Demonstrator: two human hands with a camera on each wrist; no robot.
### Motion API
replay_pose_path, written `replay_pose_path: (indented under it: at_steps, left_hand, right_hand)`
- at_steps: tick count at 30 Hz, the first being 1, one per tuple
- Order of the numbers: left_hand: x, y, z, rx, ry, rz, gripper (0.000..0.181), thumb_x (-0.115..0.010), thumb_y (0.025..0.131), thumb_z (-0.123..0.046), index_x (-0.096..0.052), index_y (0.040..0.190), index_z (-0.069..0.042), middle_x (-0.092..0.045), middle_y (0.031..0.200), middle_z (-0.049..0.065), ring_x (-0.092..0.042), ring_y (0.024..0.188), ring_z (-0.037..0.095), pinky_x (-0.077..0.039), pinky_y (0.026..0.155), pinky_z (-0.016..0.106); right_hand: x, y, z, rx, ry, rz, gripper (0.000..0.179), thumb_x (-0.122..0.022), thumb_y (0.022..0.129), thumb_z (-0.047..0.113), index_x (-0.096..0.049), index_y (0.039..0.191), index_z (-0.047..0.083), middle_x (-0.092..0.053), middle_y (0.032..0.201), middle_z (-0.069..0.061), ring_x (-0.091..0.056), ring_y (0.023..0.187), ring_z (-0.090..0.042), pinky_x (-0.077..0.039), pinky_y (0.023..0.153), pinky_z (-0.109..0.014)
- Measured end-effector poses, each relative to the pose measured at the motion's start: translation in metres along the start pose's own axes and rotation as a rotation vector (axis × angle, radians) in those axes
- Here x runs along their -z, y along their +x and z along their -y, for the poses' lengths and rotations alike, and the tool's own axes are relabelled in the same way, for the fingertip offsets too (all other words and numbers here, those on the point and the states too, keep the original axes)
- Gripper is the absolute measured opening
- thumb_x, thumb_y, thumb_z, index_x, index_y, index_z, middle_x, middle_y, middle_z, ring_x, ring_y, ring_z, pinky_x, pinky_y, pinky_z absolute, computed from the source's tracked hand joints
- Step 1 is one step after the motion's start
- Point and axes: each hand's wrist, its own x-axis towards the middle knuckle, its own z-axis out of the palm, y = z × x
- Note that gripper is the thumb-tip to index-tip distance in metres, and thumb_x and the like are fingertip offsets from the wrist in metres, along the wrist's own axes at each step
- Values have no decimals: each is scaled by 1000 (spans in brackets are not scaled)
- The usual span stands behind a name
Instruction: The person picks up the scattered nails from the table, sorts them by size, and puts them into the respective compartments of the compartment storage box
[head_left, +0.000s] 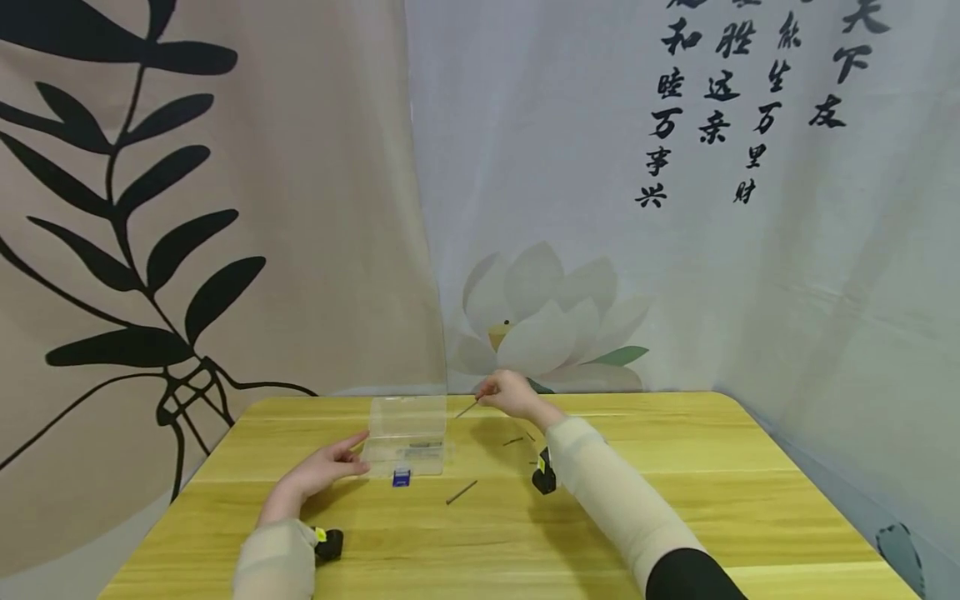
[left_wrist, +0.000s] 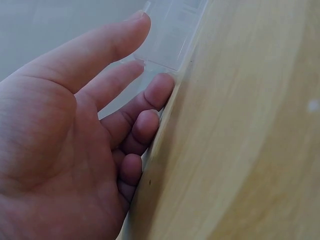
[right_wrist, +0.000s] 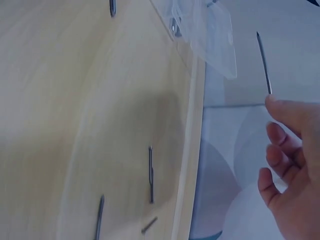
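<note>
A clear plastic box (head_left: pixel 378 467) stands near the table's back edge with its lid (head_left: pixel 408 415) raised. Several thin metal pieces lie inside, and a blue label (head_left: pixel 401 478) is at its front. My left hand (head_left: pixel 324 468) rests at the box's left side, its fingertips touching the edge with the fingers loosely bent. My right hand (head_left: pixel 513 394) pinches a slim pointed nail (right_wrist: pixel 264 62) between thumb and forefinger, raised to the right of the lid. The nail's tip points away from the fingers, toward the box side; its other end is hidden in the grip.
A longer nail (head_left: pixel 461 492) lies on the wooden table (head_left: pixel 420 550) in front of the box. Below my right forearm are smaller nails (right_wrist: pixel 151 175), one of them short (right_wrist: pixel 149 225). A printed cloth (head_left: pixel 322 208) hangs behind the table.
</note>
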Motion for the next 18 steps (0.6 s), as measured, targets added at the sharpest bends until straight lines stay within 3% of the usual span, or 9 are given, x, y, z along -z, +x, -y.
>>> replay_pose_path:
  at_steps: [8, 18]
  left_hand:
    - [0, -1, 0, 2, 16, -3, 71, -68, 92, -26, -33, 150, -3, -57, 113, 12, -50, 108, 29, -36, 96, 54]
    - [1, 1, 6, 7, 18, -1, 70, -67, 93, -28, -33, 150, -5, -56, 106, 7, -50, 101, 23, -37, 94, 49]
  right_hand:
    - [-17, 8, 13, 10, -21, 11, 7, -69, 91, 17, -75, 93, 13, -65, 93, 2, -58, 87, -15, -48, 76, -33]
    - [-42, 16, 35, 63, -69, 14, 4, -71, 89, 14, -74, 90, 12, -66, 89, 2, -59, 85, -14, -48, 76, -30]
